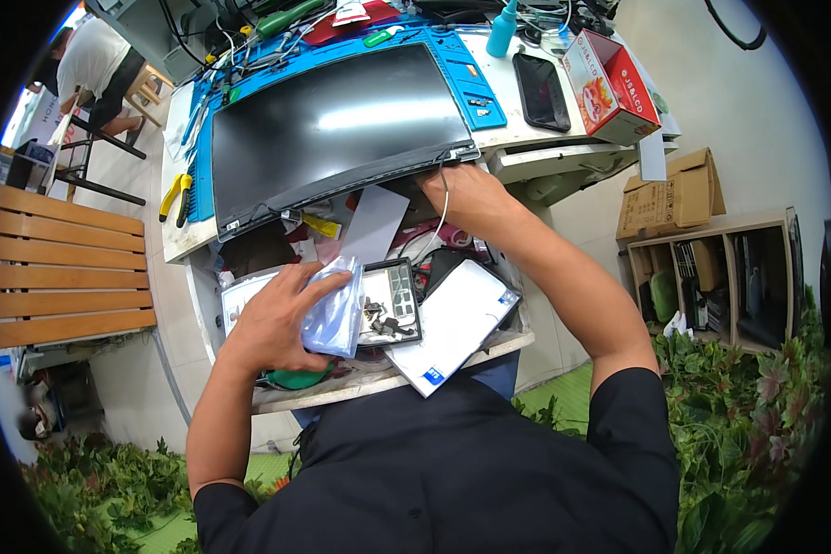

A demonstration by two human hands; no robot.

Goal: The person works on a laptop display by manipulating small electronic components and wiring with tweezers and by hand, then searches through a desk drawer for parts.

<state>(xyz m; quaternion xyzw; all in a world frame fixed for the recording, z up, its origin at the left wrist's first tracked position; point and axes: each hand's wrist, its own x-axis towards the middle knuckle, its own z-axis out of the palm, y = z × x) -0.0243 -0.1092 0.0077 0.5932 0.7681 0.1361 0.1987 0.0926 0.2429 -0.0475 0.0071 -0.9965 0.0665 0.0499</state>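
My left hand [275, 319] is over the open drawer [369, 388], its fingers and thumb closed on a see-through bluish plastic bag [334, 311]. Beside the bag sits a black compartment box [401, 300] with small dark parts in it. To its right a flat white box [459, 325] with blue corner marks lies tilted across the drawer's front edge. My right hand [466, 197] reaches into the back of the drawer, under the edge of a laptop screen panel [337, 120]; its fingers are hidden there. A thin pale cable [446, 198] hangs down from the panel by that hand.
The panel rests on a blue work mat [475, 85]. Yellow-handled pliers [175, 198] lie left of it. A phone [541, 91], a blue bottle [502, 30] and a red-and-white box [609, 88] stand at the right. Far left, a person [97, 69] sits near a slatted wooden bench [65, 268].
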